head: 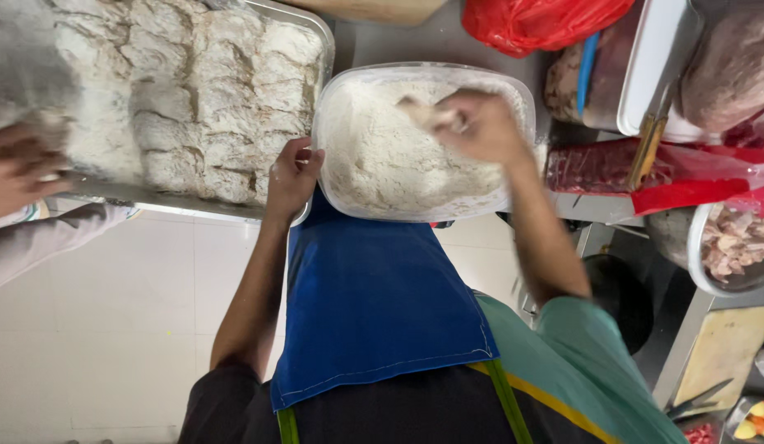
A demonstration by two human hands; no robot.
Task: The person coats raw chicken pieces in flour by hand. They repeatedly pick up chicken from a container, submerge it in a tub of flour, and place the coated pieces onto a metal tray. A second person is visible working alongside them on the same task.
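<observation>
Left hand [292, 177] curled on tub [341, 99] rim. Right hand [472, 123] half-closed in flour [382, 156], pinching floured piece [419, 111]; fingertips blurred, grip unclear. Tray [312, 25] beyond left hand cut off.

I'm seeing a grey steel table [415, 37] carrying a clear plastic tub [423, 210] of flour, sitting just beside a metal tray [193, 204] of floured pieces. A red bag [538, 20] is lying behind the tub, and a white tray [657, 66] is sitting to the right.
</observation>
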